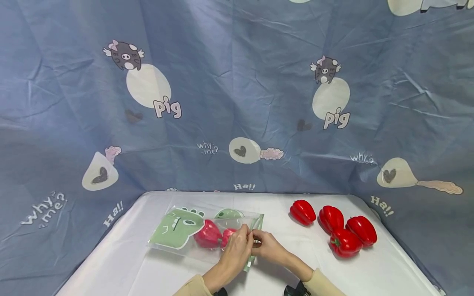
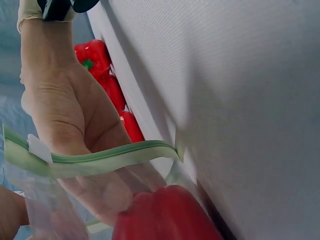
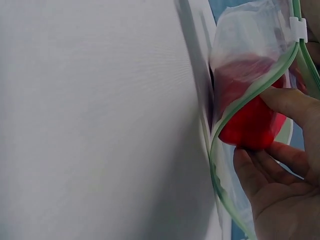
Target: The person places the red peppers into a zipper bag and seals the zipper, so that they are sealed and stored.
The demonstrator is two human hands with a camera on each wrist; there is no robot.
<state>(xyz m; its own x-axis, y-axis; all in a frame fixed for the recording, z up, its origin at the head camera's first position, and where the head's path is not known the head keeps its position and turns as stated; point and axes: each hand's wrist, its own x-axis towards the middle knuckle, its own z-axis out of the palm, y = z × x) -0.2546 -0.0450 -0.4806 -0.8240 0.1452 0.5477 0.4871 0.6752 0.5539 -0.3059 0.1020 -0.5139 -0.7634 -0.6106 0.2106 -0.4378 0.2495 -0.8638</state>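
A clear zip bag (image 1: 174,230) with a green dinosaur print lies on the table, its mouth to the right. Inside it one red bell pepper (image 1: 208,235) shows whole, and another pepper (image 1: 228,235) is partly hidden by my left hand (image 1: 233,251). That hand pinches the bag near its green-rimmed mouth; its fingertips are mostly hidden. My right hand (image 1: 272,247) reaches into the opening. In the right wrist view, thumb and fingers grip a red bell pepper (image 3: 250,125) at the mouth. A white slider (image 3: 298,30) sits on the green zip.
To the right on the white table (image 1: 281,275) lie several loose red bell peppers, among them a single pepper (image 1: 302,212) and a front one (image 1: 345,243) touching its neighbours. A blue printed curtain (image 1: 237,102) hangs behind the table.
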